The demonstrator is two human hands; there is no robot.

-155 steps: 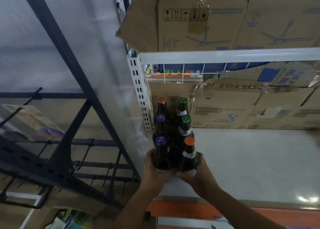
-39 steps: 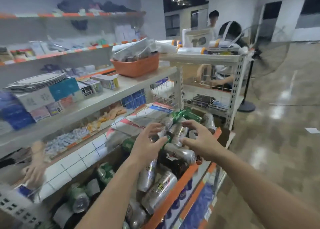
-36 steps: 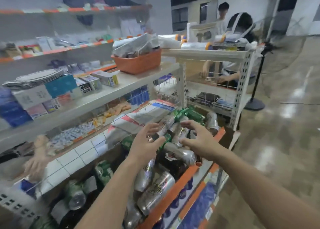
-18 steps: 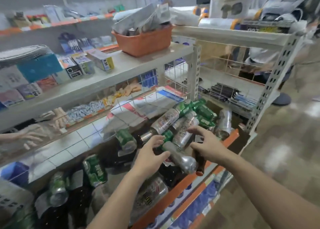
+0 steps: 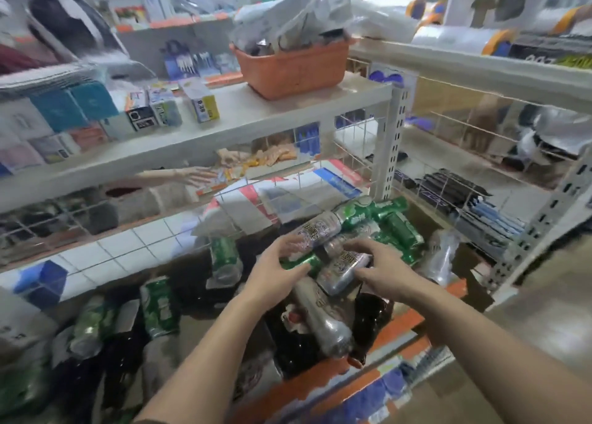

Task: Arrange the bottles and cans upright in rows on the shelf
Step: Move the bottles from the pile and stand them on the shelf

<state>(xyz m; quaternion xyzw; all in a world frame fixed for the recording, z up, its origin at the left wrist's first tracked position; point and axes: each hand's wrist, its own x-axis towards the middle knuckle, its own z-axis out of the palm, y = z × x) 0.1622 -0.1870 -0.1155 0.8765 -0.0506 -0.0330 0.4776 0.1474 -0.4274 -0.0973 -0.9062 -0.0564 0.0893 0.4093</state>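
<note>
Cans are judged light and slippery. Below the orange basket, a green can is clasped mid-body by the left hand, a silver can by the right hand.

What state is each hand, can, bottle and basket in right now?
left hand, curled round the green can
right hand, curled round the silver can
green can, lying on its side
silver can, lying on its side
dark bottle, tipped over, not upright
orange basket, upright, filled with packets
</note>
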